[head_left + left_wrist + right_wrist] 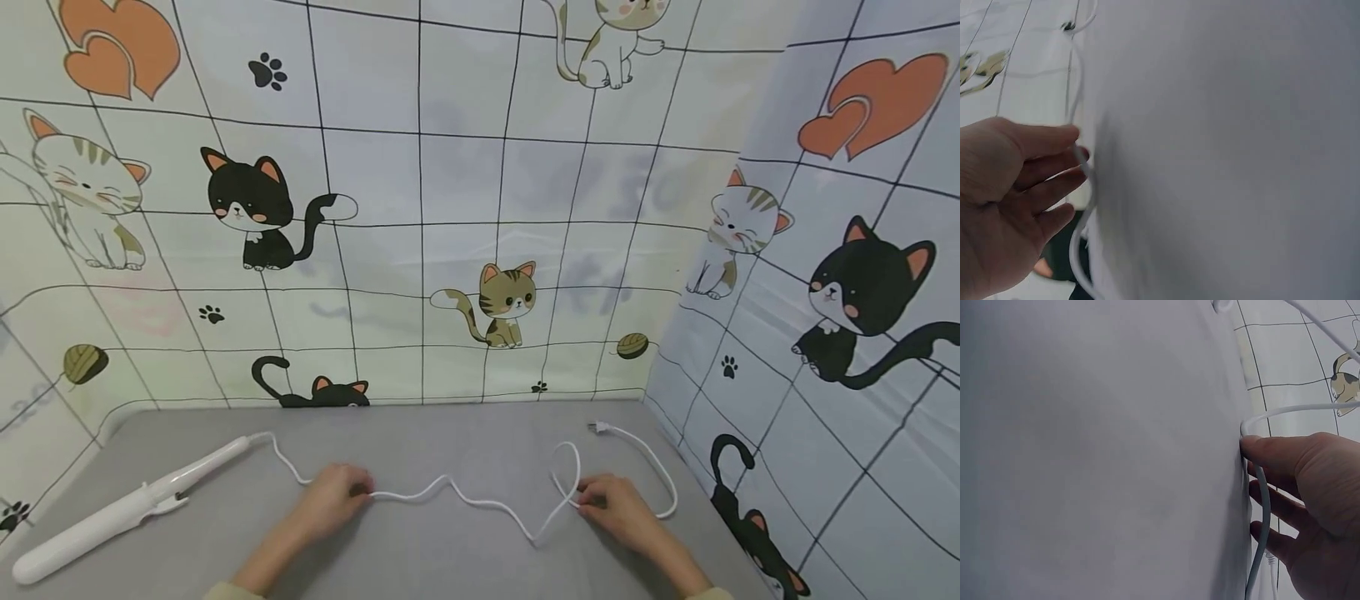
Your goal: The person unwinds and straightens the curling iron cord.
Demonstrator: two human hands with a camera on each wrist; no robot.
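Note:
A white power cord runs in loose bends across the grey table from a white curling iron, which lies slantwise at the left. My left hand pinches the cord a short way from the iron, between thumb and fingers; the left wrist view shows the cord passing by the fingertips. Further right, my right hand pinches the same cord beside a raised loop. In the right wrist view its thumb presses on the cord. Beyond that hand, the cord curves back to its white plug.
The grey tabletop meets a white cloth wall printed with cats and grid lines at the back. Another printed cloth side stands close on the right, near the plug end of the cord.

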